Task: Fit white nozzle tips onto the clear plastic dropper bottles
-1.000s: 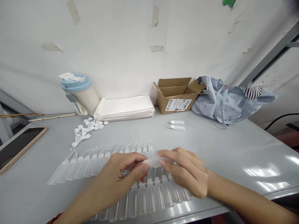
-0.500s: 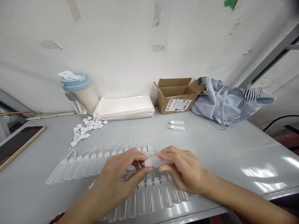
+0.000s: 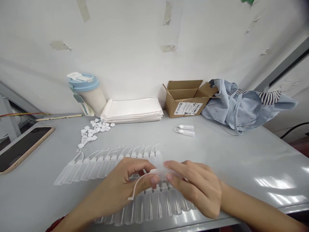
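Between my two hands is a translucent plastic bottle (image 3: 163,171), blurred and lying sideways. My left hand (image 3: 135,180) pinches its neck end, where a thin white strap hangs over the thumb. The fingers of my right hand (image 3: 193,183) close on the bottle's body. Under and beyond my hands lie two rows of similar bottles: a back row (image 3: 89,168) with straps pointing away, and a front row (image 3: 154,204) partly covered by my hands. White caps (image 3: 93,130) are heaped behind the back row at the left.
A phone (image 3: 21,148) lies at the left. Along the wall stand a lidded cup (image 3: 91,96), a stack of white sleeves (image 3: 132,111), an open cardboard box (image 3: 185,103) and a blue cloth bag (image 3: 231,109). Two small bottles (image 3: 184,130) lie before the box.
The view has shifted slightly, moving the scene to the right. My fingers have changed position around the bottle, and its white strap now hangs over my left thumb.
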### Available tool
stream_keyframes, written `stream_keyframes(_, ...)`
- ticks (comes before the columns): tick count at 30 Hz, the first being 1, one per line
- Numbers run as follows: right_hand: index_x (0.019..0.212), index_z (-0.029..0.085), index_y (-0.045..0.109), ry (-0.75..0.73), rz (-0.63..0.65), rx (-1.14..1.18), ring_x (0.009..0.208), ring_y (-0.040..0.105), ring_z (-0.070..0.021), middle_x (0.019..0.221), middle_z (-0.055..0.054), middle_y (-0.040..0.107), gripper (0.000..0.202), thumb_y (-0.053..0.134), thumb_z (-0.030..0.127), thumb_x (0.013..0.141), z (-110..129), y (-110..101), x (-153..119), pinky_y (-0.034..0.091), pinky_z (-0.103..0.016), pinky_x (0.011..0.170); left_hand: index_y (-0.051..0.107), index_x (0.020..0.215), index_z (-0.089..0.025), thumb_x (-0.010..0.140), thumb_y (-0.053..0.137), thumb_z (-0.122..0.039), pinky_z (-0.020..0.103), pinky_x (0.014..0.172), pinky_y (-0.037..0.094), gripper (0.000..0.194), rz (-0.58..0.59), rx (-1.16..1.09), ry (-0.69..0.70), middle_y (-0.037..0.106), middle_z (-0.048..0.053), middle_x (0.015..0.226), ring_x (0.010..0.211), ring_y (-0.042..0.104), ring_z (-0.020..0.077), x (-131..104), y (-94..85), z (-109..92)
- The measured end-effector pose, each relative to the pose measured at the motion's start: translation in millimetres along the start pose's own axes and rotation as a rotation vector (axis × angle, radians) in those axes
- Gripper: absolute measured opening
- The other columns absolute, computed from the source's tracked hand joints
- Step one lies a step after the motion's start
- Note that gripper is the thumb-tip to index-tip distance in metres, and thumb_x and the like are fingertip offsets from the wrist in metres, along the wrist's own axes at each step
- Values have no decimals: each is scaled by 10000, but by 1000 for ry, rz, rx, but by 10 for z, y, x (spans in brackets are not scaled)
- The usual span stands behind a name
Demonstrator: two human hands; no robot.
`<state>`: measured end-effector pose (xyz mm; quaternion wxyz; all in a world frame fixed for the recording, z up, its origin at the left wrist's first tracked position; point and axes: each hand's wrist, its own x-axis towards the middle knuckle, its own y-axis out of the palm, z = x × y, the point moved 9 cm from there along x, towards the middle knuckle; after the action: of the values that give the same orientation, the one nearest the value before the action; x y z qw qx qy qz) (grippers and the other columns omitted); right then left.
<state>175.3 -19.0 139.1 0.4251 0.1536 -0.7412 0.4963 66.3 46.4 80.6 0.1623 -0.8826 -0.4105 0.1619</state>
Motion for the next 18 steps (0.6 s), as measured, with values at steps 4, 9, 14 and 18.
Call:
stream_keyframes(4, 944, 93, 604, 12, -36, -11, 513, 524, -136, 756, -104, 682, 137, 521, 48, 844, -32, 48, -37, 368, -246, 372, 654, 657, -180, 897, 529, -451, 232, 555, 387, 383, -50, 8, 63, 564, -16, 604, 567, 480, 120, -9, -32, -18)
stream_keyframes(9, 1053, 95, 518, 145, 127, 139, 570, 570, -137, 693, -52, 638, 136, 442, 154, 957, -134, 284, -90, 441, -220, 423, 642, 705, -186, 918, 563, -271, 265, 704, 468, 242, -174, 169, 376, 578, -12, 625, 696, 541, 151, -71, -87, -181)
stream_keyframes(14, 1057, 124, 521, 362, 199, 465, 524, 533, -105, 693, -16, 592, 206, 391, 273, 1002, -321, 421, -144, 452, -208, 475, 645, 765, -186, 898, 596, -217, 264, 703, 490, 145, -253, 358, 495, 576, -7, 602, 746, 561, 167, -70, -97, -272)
stream_keyframes(18, 1038, 154, 544, 484, 148, 389, 624, 595, -124, 805, -45, 639, 157, 489, 280, 962, -711, 389, -297, 496, -230, 559, 659, 789, -187, 882, 585, -183, 261, 714, 501, 119, -361, 457, 510, 677, 15, 713, 792, 611, 171, -72, -279, -249)
